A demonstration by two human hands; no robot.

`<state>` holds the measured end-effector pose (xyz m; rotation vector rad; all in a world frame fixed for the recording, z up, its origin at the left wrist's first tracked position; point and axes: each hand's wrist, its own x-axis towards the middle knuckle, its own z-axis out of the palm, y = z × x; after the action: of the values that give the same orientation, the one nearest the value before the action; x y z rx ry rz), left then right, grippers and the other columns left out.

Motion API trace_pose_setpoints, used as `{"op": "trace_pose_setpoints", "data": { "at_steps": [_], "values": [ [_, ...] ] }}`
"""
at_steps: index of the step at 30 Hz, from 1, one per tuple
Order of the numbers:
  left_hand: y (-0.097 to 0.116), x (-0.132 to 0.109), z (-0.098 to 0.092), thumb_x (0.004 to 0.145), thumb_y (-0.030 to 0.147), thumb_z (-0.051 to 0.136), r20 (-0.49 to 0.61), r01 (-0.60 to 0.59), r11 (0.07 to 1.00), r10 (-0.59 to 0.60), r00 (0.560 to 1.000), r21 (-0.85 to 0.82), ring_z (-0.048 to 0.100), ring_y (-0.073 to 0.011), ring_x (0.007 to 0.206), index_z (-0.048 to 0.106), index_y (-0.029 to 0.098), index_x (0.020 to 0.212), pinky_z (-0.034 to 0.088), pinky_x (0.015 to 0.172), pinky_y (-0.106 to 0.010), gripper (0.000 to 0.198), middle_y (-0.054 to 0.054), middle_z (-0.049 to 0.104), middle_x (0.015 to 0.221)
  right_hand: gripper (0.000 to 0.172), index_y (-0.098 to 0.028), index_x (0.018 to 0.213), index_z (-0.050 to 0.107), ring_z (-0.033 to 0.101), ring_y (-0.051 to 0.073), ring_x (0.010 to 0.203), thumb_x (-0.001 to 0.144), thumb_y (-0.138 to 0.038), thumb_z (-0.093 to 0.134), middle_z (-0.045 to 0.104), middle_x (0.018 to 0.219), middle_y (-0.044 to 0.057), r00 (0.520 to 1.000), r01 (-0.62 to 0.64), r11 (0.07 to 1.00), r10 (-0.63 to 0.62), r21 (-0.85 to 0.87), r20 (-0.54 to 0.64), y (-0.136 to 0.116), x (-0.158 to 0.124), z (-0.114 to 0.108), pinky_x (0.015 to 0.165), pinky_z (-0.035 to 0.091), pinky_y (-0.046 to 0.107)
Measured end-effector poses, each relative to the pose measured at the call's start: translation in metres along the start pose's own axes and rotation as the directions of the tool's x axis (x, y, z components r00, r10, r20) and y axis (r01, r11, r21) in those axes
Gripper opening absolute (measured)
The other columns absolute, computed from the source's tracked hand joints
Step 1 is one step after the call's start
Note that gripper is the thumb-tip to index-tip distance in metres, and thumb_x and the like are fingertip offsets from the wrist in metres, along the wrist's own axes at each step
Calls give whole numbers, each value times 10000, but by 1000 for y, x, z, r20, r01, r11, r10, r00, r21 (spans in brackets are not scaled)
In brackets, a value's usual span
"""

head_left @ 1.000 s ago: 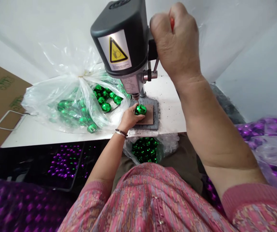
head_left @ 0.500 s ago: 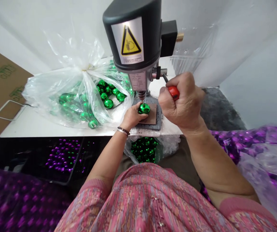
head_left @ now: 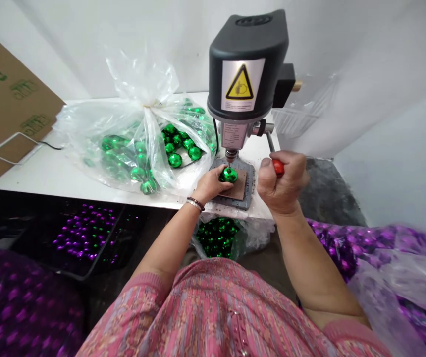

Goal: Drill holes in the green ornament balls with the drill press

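Note:
My left hand (head_left: 210, 184) grips a shiny green ornament ball (head_left: 229, 174), holding it on a brown pad (head_left: 238, 191) on the grey base of a bench drill press (head_left: 247, 64). The drill bit's tip meets the top of the ball, and the contact point is partly hidden by the chuck (head_left: 231, 154). My right hand (head_left: 282, 182) is closed around the red handle (head_left: 279, 167) of the press's feed lever, to the right of the drill head.
A knotted clear bag of green balls (head_left: 138, 148) lies left of the press on a white table (head_left: 30, 173). Below the table edge are a bag of green balls (head_left: 218, 238) and a dark tray of purple balls (head_left: 82, 233). Purple-filled bags (head_left: 369, 248) lie right.
My right hand has come down from high beside the drill head, with the red lever handle in it. My left hand still holds the green ball under the bit.

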<state>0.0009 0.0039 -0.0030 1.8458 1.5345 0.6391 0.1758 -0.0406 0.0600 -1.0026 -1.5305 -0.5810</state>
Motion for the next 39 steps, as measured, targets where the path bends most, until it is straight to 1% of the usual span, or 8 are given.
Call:
{"op": "trace_pose_setpoints", "data": {
  "at_steps": [8,17,21,25,29,32,35,39],
  "values": [
    [-2,-1,0,692,304,802,7,2,1000,-2,1000,4,656,-282,1142,555,183,1427,487,1007,-363,786,-98,710,1239,68,-204,954,526,541,115,662,887,-206,513,540,760,0,996,-25,992,35,120,-85,-4,-15,8,604,453,256],
    [0,-28,-10,718,233,731,4,-36,990,37,999,-138,666,-205,990,548,170,1396,522,896,-303,706,-41,719,1127,198,-199,775,403,412,57,629,917,-295,500,428,695,-50,907,-420,872,410,252,96,-14,72,0,637,389,232],
    [-8,-64,-26,706,220,728,157,-172,979,188,970,-110,642,-215,1064,558,179,1386,507,940,-330,703,-81,682,1253,184,-191,781,402,387,44,632,906,-274,509,405,701,-59,909,-416,869,409,267,84,-12,74,1,643,364,226],
    [-19,-78,-48,691,290,778,351,-191,980,198,915,-55,650,-173,860,537,205,1422,534,821,-313,774,-80,713,1181,179,-190,791,402,379,39,636,911,-280,499,387,704,-65,908,-416,866,412,277,76,-12,69,3,652,350,227],
    [-34,-39,-76,878,289,596,-43,24,999,-22,999,41,647,-168,807,650,163,1270,525,813,-312,416,-93,730,1108,173,-193,820,416,400,41,626,914,-319,487,425,723,-63,892,-451,852,439,267,104,-11,68,2,670,380,240],
    [-49,6,-98,896,164,529,-381,272,948,-194,904,163,660,-225,1012,664,146,1211,488,920,-324,343,-135,720,1151,178,-192,832,436,399,44,618,917,-342,481,456,731,-58,900,-434,864,423,255,101,-12,68,0,656,396,240],
    [-63,36,-108,901,214,565,-450,448,867,-317,835,220,633,-315,1113,649,77,1151,460,934,-397,297,-237,698,1146,160,-188,808,447,416,54,645,905,-305,499,455,725,-43,915,-403,883,395,238,84,-15,69,-3,634,397,238],
    [-73,45,-104,840,367,671,-396,493,829,-373,839,263,628,-373,1104,629,49,1138,462,884,-428,438,-291,676,1139,134,-187,802,457,410,54,635,899,-268,502,445,717,-41,914,-405,882,394,242,96,-16,70,-5,618,393,235]
  ]
}}
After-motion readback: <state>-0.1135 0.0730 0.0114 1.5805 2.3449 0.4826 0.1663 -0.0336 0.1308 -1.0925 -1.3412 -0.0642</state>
